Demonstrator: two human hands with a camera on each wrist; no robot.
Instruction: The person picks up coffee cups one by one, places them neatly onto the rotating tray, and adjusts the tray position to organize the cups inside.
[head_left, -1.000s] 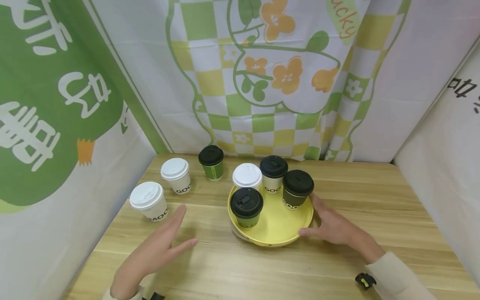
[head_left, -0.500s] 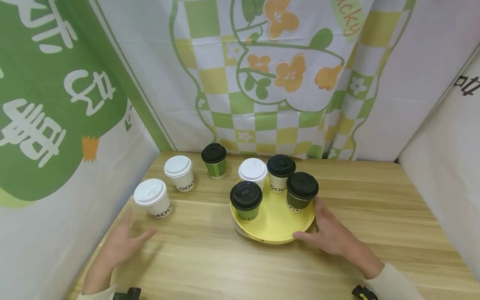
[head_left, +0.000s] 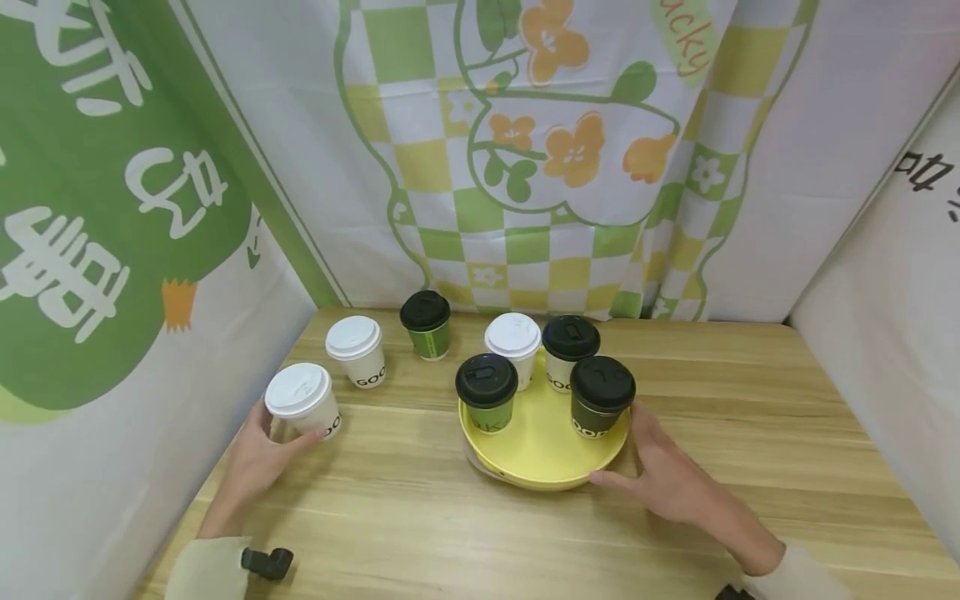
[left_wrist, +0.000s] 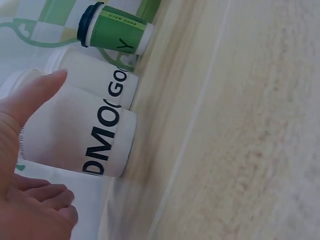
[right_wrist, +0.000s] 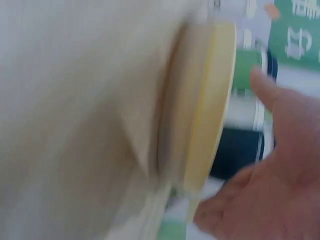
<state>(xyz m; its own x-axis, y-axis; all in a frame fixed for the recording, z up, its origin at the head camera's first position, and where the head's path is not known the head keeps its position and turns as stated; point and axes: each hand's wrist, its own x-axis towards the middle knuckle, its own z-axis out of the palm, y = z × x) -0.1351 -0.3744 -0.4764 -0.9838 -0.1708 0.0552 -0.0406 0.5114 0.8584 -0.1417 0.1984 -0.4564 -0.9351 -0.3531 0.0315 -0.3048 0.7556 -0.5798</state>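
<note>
My left hand (head_left: 258, 458) is at the nearest white-lidded paper cup (head_left: 303, 400), fingers on its far left side and thumb at its front. In the left wrist view the thumb (left_wrist: 42, 92) overlaps that cup, and the loosely bent fingers show below its side with a gap. My right hand (head_left: 667, 471) rests at the right rim of a round yellow tray (head_left: 543, 454), thumb and fingers spread along the edge. On the tray stand a green cup (head_left: 489, 408), a white-lidded cup (head_left: 513, 342), a black-lidded white cup (head_left: 568, 354) and a dark cup (head_left: 600, 400).
A second white-lidded cup (head_left: 358, 354) and a black-lidded green cup (head_left: 426, 329) stand upright farther back on the wooden table (head_left: 450, 533). Printed cloth (head_left: 540, 250) hangs behind the table, with cloth walls on both sides.
My left hand has moved left, then up to the nearest white-lidded cup. The tray has turned clockwise with its cups, while my right hand stays at its rim.
</note>
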